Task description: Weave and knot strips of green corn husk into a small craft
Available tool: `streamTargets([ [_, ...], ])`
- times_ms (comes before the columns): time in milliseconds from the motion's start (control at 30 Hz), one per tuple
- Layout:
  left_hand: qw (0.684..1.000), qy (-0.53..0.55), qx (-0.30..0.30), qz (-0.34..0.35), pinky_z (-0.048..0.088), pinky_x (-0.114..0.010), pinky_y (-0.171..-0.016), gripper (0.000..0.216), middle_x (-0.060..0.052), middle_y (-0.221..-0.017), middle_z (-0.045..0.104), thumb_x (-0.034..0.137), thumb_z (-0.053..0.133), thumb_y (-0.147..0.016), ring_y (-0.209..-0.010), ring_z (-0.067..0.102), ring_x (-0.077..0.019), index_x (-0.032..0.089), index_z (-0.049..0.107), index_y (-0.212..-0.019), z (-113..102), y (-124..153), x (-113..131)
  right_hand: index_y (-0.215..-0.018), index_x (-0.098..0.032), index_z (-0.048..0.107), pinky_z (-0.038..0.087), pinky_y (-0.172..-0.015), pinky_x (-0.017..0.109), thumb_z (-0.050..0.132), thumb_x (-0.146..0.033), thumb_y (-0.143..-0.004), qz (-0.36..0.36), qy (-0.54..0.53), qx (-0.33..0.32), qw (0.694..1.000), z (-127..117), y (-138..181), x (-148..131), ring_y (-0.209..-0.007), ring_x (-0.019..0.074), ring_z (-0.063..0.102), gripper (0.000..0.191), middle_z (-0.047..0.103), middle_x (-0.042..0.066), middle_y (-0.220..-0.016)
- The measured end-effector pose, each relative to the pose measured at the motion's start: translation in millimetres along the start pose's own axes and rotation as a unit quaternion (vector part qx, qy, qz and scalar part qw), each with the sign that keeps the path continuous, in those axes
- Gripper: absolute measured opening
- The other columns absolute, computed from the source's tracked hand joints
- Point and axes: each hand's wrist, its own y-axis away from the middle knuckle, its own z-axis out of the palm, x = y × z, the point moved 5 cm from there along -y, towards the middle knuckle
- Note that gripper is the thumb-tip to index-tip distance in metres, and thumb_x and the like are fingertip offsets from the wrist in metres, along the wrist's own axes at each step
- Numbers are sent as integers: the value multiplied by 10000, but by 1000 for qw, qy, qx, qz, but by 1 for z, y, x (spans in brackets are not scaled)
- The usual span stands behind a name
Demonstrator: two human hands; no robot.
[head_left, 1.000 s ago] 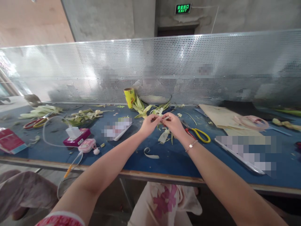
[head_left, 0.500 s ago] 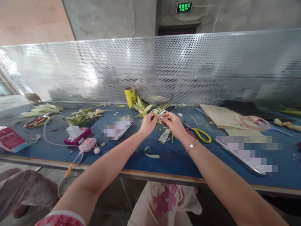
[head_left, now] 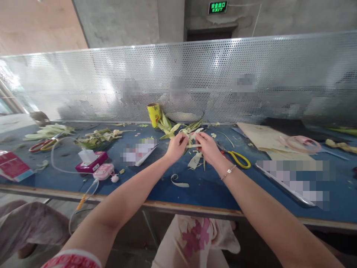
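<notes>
Pale strips of corn husk point(head_left: 190, 142) are pinched between my two hands, above the middle of the blue table. My left hand point(head_left: 177, 145) is closed on them from the left. On the other side my right hand point(head_left: 205, 144) has thumb and fingers closed on a strip's end. How the strips cross is too small to make out. Just below lies a loose husk piece point(head_left: 194, 160), and nearer me a curled strip point(head_left: 180, 182). Scissors with yellow and red handles point(head_left: 240, 160) rest right of my right hand. Green husks point(head_left: 169, 131) lie behind my hands.
A yellow tube point(head_left: 154, 115) stands by the perforated metal screen point(head_left: 111, 82). To the left are a tissue pack point(head_left: 93, 162), a pink case with a cable point(head_left: 103, 171), red-handled scissors point(head_left: 41, 146) and husk piles point(head_left: 97, 139). Brown paper point(head_left: 256, 137) lies right. Someone's leg shows at lower left.
My right hand has moved slightly right, away from my left hand, and more of the pale strips now shows between them. My left hand stays nearly in place.
</notes>
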Motion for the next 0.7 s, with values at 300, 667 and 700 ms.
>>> streamTargets([
  [300, 995, 82, -25, -57, 404, -224, -510, 210, 38, -582, 502, 337, 517, -830, -490, 465, -73, 183, 467, -697, 7, -3, -11, -953, -212, 691, 349, -532, 251, 539, -553, -779, -99, 33, -13, 994, -3, -2, -5, -553, 104, 407, 412, 426, -37, -592],
  [667, 967, 214, -21, -137, 449, -190, -541, 204, 29, -619, 518, 322, 613, -735, -560, 498, -55, 153, 523, -665, 7, -4, -14, -704, -194, 655, 440, -662, 316, 737, -408, -633, -111, 66, -44, 991, 0, -1, -5, -640, 119, 489, 240, 567, -2, -713],
  [700, 967, 215, -18, -138, 452, -192, -545, 195, 31, -614, 515, 317, 616, -727, -563, 499, -56, 154, 529, -666, 6, -3, -14, -689, -195, 640, 446, -659, 315, 741, -415, -626, -121, 70, -39, 989, 0, -1, -6, -646, 116, 488, 250, 559, -1, -741],
])
